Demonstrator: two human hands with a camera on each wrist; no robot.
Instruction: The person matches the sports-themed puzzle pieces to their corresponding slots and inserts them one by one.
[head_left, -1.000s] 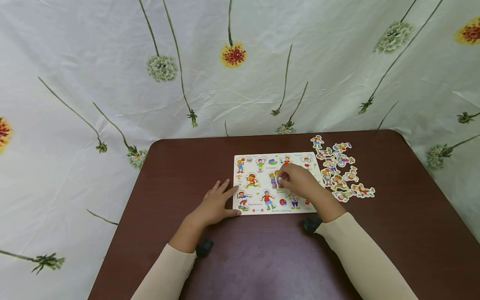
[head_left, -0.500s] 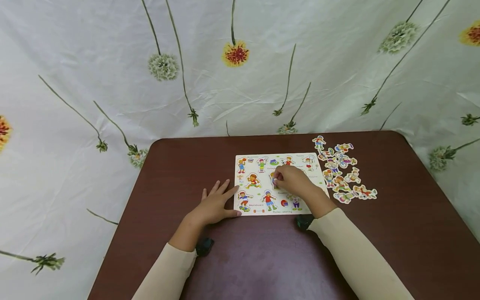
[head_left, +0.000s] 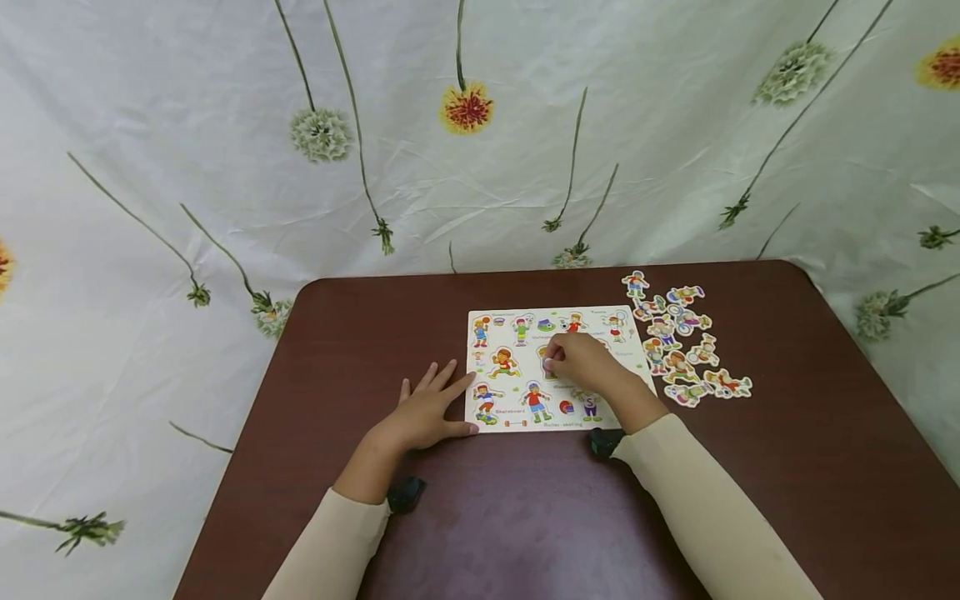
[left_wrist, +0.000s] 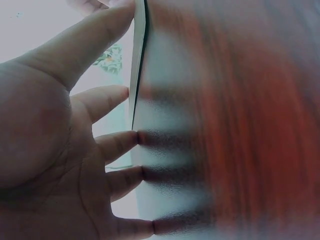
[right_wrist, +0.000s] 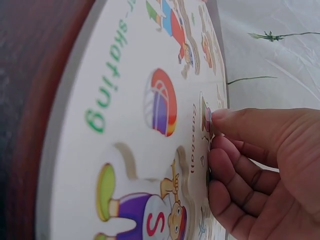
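Two hands on the sports puzzle board (head_left: 557,367), mid-table: left hand (head_left: 425,410) lies flat, fingers spread, against the board's left edge, probably steadying it; right hand (head_left: 583,359) pinches a figure piece (right_wrist: 206,118) at its cut-out, fingertips together. Loose pieces (head_left: 684,343) lie right.

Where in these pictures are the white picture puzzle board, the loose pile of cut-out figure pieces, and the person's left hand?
white picture puzzle board (head_left: 517,375), head view, bare white area between figures.
loose pile of cut-out figure pieces (head_left: 678,337), head view, pile's middle.
left hand (head_left: 423,414), head view, back of the hand.
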